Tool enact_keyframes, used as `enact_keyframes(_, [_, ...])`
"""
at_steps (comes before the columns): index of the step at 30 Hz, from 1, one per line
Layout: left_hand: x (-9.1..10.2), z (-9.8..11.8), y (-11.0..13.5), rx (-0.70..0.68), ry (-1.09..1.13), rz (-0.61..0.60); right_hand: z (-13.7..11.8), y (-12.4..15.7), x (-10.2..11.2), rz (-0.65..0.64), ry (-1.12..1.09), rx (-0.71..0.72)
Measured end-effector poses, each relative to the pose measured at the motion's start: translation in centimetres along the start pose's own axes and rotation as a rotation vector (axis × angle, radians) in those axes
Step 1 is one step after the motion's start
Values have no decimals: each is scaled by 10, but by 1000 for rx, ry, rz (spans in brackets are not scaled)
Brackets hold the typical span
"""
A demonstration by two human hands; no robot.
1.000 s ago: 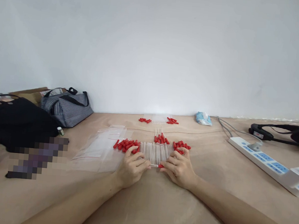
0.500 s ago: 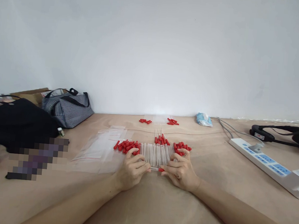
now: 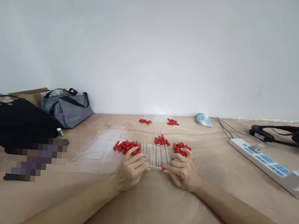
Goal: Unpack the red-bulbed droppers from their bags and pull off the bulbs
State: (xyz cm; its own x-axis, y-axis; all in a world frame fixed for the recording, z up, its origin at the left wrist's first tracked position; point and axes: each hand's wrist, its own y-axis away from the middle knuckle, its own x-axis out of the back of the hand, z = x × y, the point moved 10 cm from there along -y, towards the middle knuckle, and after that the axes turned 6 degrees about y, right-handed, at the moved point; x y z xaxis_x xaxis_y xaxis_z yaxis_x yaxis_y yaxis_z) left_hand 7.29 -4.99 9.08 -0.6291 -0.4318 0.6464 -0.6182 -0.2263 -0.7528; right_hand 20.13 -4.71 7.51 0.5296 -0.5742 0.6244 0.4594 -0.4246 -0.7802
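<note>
My left hand pinches one end of a clear dropper tube, which lies level between my two hands. At the tube's other end, a red rubber bulb sits in the fingertips of my right hand. How far the tube goes into the bulb is hidden by those fingers. Just beyond stands a row of clear dropper tubes lying side by side. Red bulbs are heaped on its left and its right. Several tubes with red bulbs on, droppers, lie behind the row.
Clear plastic zip bags lie to the left. Farther back, more red bulbs rest near the wall. A striped bag and a black bag stand at left; a power strip, tissue pack and black headset at right.
My right hand has shifted slightly to the right with the bulb, and less of the bulb shows. The gap between my hands is a little wider. The heaps and the row look unchanged.
</note>
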Motion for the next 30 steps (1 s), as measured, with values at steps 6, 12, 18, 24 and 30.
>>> enact_keyframes(6, [3,-44,14,202,-5,27,26,1,6,88,-104,-164])
enact_keyframes(12, [-11,-47,13,233,-25,25,50,1,1,106,-194,-310])
enact_keyframes(18, [-18,-35,4,131,-90,29,99,14,16,204,-167,-552])
enact_keyframes(24, [-28,-27,-1,96,-84,-29,118,21,14,175,-191,-632])
enact_keyframes(30, [-35,-26,-1,132,113,-83,123,25,15,96,-122,-586])
